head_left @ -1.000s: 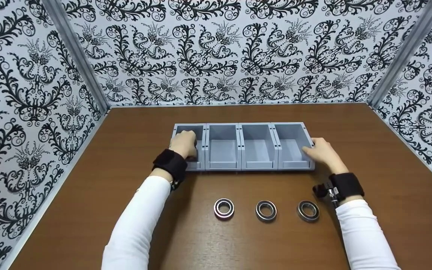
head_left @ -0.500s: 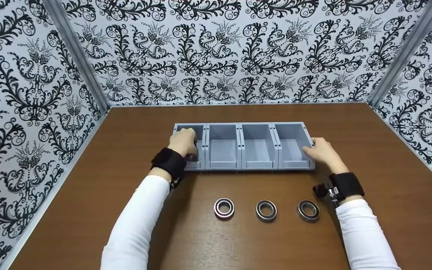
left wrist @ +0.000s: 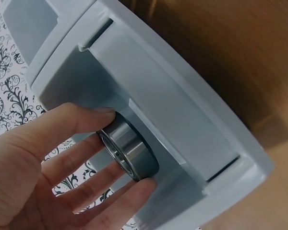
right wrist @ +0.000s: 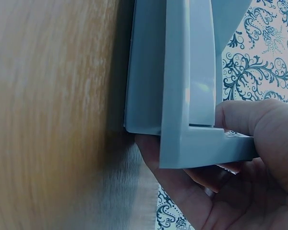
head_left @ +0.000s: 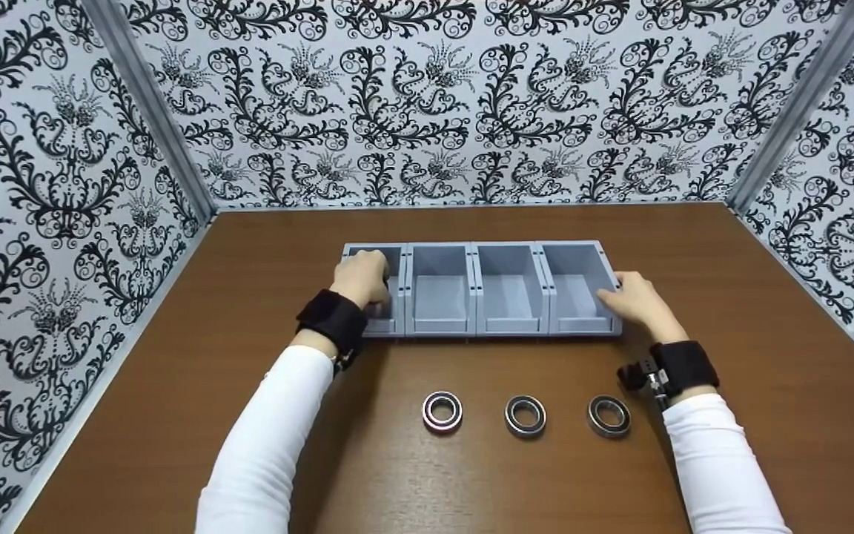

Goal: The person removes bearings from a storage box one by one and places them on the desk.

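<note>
Inside the leftmost compartment of the grey bin row, my left hand holds a ball bearing. The left wrist view shows the thumb on one side of the bearing and fingertips on the other, close to the bin's front lip. My right hand grips the right side wall of the rightmost bin, thumb over the inside and fingers along the outside. On the table in front of the bins lie three more bearings: a left one, a middle one and a right one.
The bins stand on a brown wooden table. Patterned white and black panels rise behind and at both sides, joined by grey corner posts. Black straps with cameras sit on the wrists.
My left hand has shifted very slightly up and to the left within the leftmost bin. The right hand and the three bearings on the table stay where they were.
</note>
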Tool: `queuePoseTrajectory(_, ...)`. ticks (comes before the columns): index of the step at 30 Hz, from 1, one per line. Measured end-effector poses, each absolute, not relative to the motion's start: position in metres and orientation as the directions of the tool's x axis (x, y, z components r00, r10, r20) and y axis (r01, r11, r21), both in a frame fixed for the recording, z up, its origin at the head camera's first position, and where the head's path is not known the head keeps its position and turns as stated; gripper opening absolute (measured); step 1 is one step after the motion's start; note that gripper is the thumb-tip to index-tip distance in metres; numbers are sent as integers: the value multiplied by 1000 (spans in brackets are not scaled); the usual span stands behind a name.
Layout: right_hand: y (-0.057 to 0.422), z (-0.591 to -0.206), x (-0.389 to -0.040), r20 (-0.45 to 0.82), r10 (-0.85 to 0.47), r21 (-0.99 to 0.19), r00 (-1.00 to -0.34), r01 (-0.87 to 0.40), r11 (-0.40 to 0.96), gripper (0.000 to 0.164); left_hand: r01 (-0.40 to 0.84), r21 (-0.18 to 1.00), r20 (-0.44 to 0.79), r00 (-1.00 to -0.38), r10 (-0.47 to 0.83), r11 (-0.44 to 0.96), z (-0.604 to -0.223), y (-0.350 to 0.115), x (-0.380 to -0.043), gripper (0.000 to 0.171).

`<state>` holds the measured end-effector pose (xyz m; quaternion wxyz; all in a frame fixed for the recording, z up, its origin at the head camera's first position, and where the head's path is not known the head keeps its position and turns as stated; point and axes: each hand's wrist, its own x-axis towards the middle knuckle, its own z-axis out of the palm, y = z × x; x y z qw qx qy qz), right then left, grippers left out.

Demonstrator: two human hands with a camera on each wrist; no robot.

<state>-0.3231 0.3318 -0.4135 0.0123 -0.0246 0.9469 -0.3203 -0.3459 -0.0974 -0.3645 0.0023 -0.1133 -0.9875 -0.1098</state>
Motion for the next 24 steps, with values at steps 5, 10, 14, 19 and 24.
queuePoseTrajectory(5,331,-413,-323,-4,-58,-613,-998,-43,789,48,232,222,41,-973,228,947,-361,-97,-344,22)
queuePoseTrajectory(10,331,-413,-323,-2,-47,-611,-999,-36,791,46,224,232,32,-974,223,946,-357,-97,-342,20)
queuePoseTrajectory(14,332,-413,-323,-6,-52,-610,-999,-37,791,47,231,244,25,-972,232,942,-355,-99,-341,16)
queuePoseTrajectory(19,331,-412,-322,-14,-66,-606,-998,-44,795,49,243,251,12,-969,248,937,-352,-101,-339,11)
queuePoseTrajectory(24,331,-413,-322,-9,-64,-607,-998,-45,794,48,249,256,14,-967,254,934,-351,-103,-339,15)
